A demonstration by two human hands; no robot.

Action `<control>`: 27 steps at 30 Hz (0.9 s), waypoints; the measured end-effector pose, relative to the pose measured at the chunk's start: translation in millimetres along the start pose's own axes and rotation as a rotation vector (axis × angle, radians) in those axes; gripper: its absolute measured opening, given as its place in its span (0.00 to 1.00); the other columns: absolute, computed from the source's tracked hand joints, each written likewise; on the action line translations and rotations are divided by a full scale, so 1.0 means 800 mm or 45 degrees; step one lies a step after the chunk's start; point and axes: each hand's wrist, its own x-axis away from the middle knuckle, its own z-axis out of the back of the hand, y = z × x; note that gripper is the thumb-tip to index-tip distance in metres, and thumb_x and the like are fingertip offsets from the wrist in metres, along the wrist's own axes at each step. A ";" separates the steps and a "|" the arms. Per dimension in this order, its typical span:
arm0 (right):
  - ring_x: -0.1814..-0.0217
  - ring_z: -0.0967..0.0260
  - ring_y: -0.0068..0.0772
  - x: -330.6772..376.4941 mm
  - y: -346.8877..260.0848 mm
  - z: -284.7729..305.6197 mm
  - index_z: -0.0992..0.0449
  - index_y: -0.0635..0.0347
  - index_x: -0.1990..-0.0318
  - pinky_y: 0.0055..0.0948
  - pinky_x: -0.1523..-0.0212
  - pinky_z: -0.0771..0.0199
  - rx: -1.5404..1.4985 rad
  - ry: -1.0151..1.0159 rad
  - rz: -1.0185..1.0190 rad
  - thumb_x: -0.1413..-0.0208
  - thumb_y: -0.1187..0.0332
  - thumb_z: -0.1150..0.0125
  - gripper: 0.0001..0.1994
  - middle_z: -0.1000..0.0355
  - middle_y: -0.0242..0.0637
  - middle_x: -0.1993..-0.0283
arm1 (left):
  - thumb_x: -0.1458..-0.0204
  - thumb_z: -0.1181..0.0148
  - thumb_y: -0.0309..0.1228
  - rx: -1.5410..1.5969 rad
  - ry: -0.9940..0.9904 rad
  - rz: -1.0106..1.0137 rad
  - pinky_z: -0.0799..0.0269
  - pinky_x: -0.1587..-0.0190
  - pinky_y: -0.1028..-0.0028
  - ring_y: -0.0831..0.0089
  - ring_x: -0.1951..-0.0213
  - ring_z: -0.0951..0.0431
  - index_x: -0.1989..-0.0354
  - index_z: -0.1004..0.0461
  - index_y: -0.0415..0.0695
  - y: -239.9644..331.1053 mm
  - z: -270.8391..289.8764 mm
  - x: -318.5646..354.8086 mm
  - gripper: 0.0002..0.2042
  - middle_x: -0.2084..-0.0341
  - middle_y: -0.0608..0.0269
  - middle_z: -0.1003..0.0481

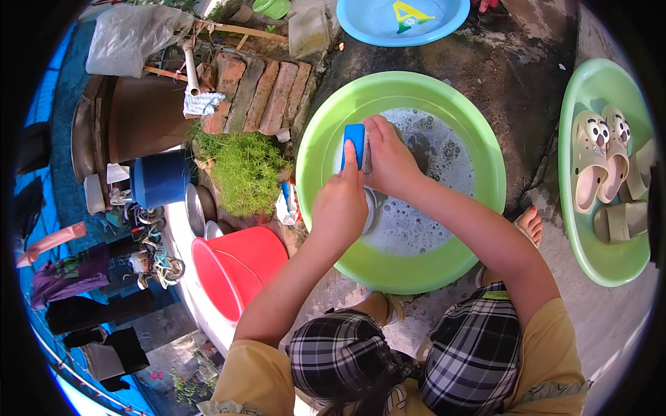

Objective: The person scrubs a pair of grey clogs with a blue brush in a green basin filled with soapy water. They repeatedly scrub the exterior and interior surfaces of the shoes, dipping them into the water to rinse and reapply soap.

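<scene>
My left hand (340,208) is closed round a blue block-shaped scrubbing brush (353,141), with its index finger stretched along the back. My right hand (390,156) is closed beside the brush on a greyish thing (368,154), mostly hidden by fingers and brush; I cannot tell its kind. Both hands are close together over a large light-green basin (489,163). Soapy water (433,194) with white foam and bubbles fills its bottom. Next to my left wrist, a pale rounded thing (372,211) shows partly at the water. Darker shapes beyond my right hand are unclear.
An oval green tub (579,236) at the right holds beige clogs (590,163) and olive slide sandals (617,222). A blue basin (368,31) stands at the far side. Left are a red bucket (239,267), a leafy plant (243,173) and stacked bricks (260,97).
</scene>
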 end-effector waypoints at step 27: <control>0.30 0.49 0.55 0.000 0.012 0.011 0.45 0.69 0.37 0.46 0.30 0.46 -0.011 -0.033 -0.023 0.71 0.65 0.23 0.50 0.45 0.52 0.35 | 0.36 0.55 0.27 0.845 0.153 0.173 0.30 0.51 0.72 0.68 0.57 0.21 0.33 0.43 0.34 -0.019 -0.034 0.035 0.23 0.52 0.37 0.24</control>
